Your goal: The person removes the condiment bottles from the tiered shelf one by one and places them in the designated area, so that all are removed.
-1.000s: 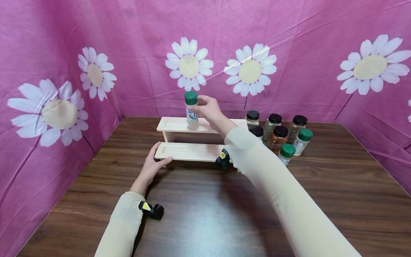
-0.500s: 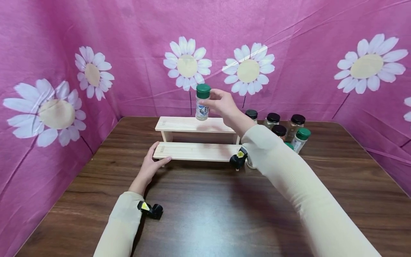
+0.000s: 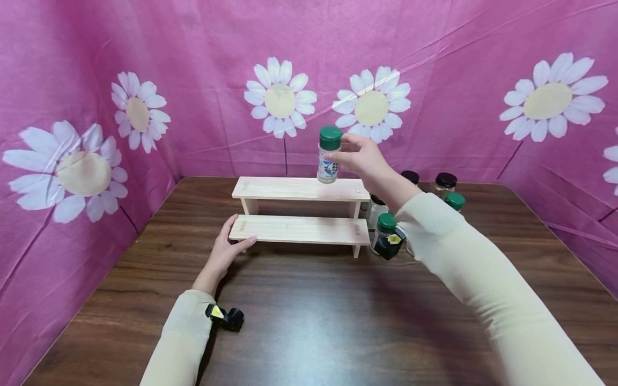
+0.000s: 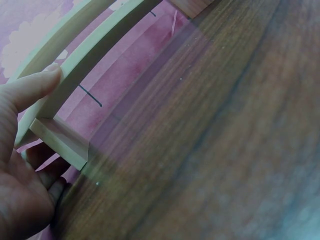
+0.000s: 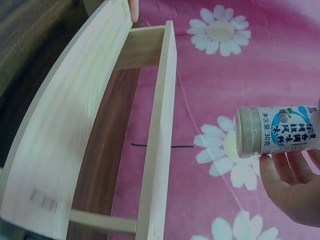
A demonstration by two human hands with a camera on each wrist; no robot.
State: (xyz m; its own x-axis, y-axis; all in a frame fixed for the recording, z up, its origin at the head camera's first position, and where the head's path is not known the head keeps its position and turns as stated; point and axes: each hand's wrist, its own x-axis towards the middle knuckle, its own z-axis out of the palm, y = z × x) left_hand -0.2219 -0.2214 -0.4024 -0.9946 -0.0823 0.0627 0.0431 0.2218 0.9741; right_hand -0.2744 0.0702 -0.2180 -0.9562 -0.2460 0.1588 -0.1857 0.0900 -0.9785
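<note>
In the head view, my right hand [image 3: 369,163] pinches a spice jar [image 3: 329,165] with a green cap, upright above the right part of a two-step wooden rack's upper shelf [image 3: 285,187]. Its labelled body and pale base show in the right wrist view, where air separates the jar [image 5: 280,129] from the rack [image 5: 55,120]. My left hand [image 3: 224,254] grips the left end of the lower shelf [image 3: 299,229]. Up close in the left wrist view, the thumb of that hand [image 4: 22,195] lies on the board's edge and the fingers are bent beside the rack's leg [image 4: 60,142].
Right of the rack stand several spice jars, partly hidden behind my right arm, among them a green-capped jar [image 3: 385,228] near the rack's end and a black-capped jar [image 3: 445,182] further back. A pink flowered cloth [image 3: 203,107] hangs behind the brown wooden table [image 3: 289,321].
My right hand has lifted the spice jar off the upper shelf and carried it to the right. The left hand has stayed on the lower shelf's end.
</note>
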